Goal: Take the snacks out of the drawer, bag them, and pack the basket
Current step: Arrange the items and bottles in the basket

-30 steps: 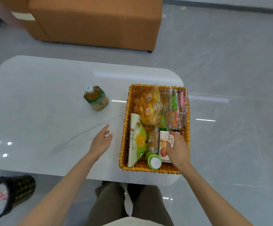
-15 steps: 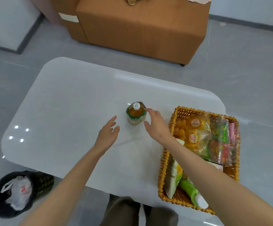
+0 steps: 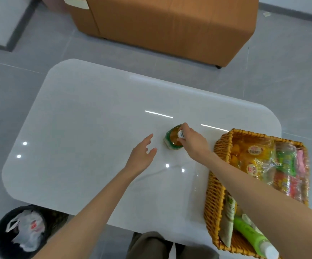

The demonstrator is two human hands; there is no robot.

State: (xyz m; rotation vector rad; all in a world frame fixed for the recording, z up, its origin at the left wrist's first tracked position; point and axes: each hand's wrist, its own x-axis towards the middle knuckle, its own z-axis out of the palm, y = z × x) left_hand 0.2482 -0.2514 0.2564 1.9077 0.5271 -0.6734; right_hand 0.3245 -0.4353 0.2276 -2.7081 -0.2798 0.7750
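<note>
My right hand (image 3: 194,144) is positioned over the tea bottle (image 3: 171,144). The bottle stands upright on the white bench (image 3: 95,128), near the left side of the wicker basket (image 3: 219,146) but apart from it. The fingers (image 3: 185,128) of this hand are curled round the white cap (image 3: 180,134) and pinch it from above.

My left hand (image 3: 142,156) lies to the left of the bottle, near it but not touching. Its fingers are straight, slightly spread, and hold nothing. Whether the palm contacts the bench cannot be determined.

The basket sits at the right end of the bench. Contents:
- a clear bag of yellow snacks (image 3: 252,159) at the far end;
- a clear bag of green, red and pink packets (image 3: 289,172) beside it;
- a green-and-white packet (image 3: 229,219) against the left wall;
- a green bottle (image 3: 250,232) lying on its side at the near end.

My right forearm crosses over the basket.

A black bin (image 3: 0,240) holding a white plastic bag stands on the floor at the lower left. An orange sofa (image 3: 170,25) stands beyond the bench.
</note>
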